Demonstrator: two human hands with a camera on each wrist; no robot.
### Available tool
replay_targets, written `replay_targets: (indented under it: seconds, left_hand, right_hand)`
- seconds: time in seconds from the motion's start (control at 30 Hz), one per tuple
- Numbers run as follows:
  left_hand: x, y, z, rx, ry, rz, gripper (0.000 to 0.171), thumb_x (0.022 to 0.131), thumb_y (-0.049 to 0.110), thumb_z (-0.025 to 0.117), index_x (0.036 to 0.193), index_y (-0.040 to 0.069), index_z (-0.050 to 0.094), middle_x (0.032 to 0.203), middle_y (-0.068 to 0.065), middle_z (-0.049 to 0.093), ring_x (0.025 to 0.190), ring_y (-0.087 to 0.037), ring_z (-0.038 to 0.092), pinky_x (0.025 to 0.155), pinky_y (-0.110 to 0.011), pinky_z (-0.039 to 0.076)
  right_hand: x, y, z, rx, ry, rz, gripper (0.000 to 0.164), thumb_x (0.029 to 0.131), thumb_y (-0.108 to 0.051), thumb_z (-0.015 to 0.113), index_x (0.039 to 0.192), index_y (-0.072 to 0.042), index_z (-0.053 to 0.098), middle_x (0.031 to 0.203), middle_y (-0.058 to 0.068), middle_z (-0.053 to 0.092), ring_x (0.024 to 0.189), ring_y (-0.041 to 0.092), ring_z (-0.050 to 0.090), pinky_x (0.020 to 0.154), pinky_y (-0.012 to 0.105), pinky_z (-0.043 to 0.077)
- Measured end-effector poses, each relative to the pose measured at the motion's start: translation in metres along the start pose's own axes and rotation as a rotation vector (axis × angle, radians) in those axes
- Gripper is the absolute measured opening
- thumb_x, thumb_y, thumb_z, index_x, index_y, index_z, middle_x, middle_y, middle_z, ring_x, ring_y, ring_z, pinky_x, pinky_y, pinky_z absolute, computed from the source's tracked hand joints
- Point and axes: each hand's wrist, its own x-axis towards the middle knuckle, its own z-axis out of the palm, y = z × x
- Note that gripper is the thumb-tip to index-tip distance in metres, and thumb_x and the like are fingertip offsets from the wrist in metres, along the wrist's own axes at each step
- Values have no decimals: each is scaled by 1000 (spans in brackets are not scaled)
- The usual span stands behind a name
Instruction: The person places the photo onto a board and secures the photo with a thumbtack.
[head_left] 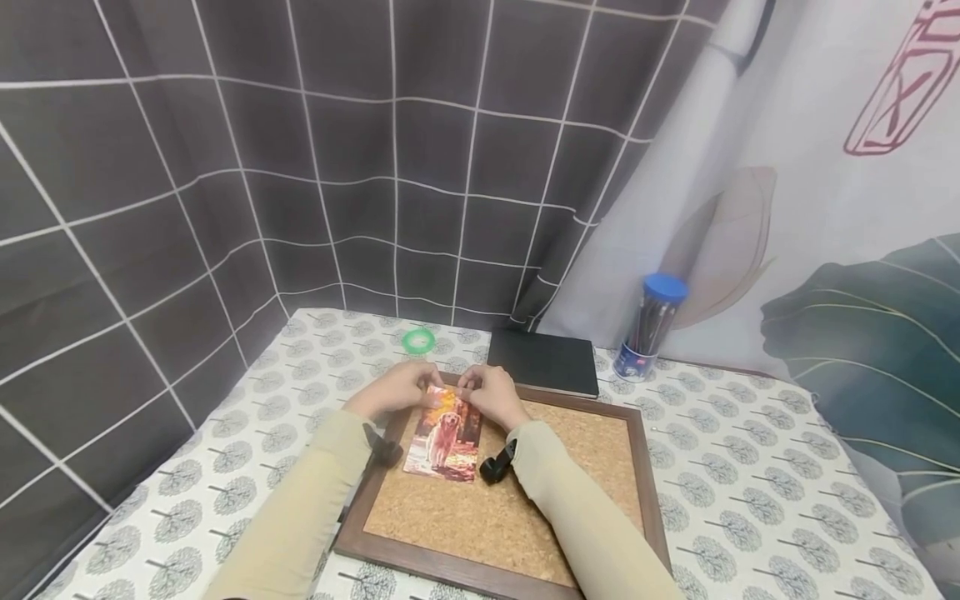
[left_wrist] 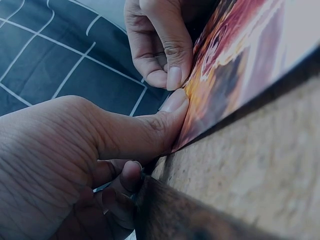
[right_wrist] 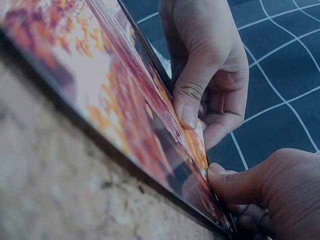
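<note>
A photo of a golden dog among autumn leaves (head_left: 444, 446) lies over the left part of a cork board (head_left: 577, 467) with a brown wooden frame. At the photo's top edge, my left hand (head_left: 403, 387) pinches the left corner, thumb on the printed face. My right hand (head_left: 492, 395) pinches the same edge farther right. The left wrist view has both thumbs close together on the photo (left_wrist: 225, 75), its lower side a little off the cork. Seen from the right wrist, the glossy photo (right_wrist: 120, 100) bends slightly near the fingers.
Behind the board lies a black notebook (head_left: 543, 362). A clear tube of pens with a blue lid (head_left: 651, 327) stands at the back right. A green ring (head_left: 408, 341), perhaps tape, lies at the back left. The tree-patterned tablecloth (head_left: 720, 467) meets dark checked curtains.
</note>
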Motion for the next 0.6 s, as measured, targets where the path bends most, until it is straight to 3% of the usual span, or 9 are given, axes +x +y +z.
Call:
replay_targets:
  seconds: [0.6]
  left_hand:
    - [0,0,1,10,3,5,20,81,18,81,98,14,70,89,2,64,84,-16,59,81,-40,51]
  right_hand:
    - [0,0,2,-47,0,9,9,84,-15,77,80,-16,69,71,-4,61,68,14,53,73,34,42]
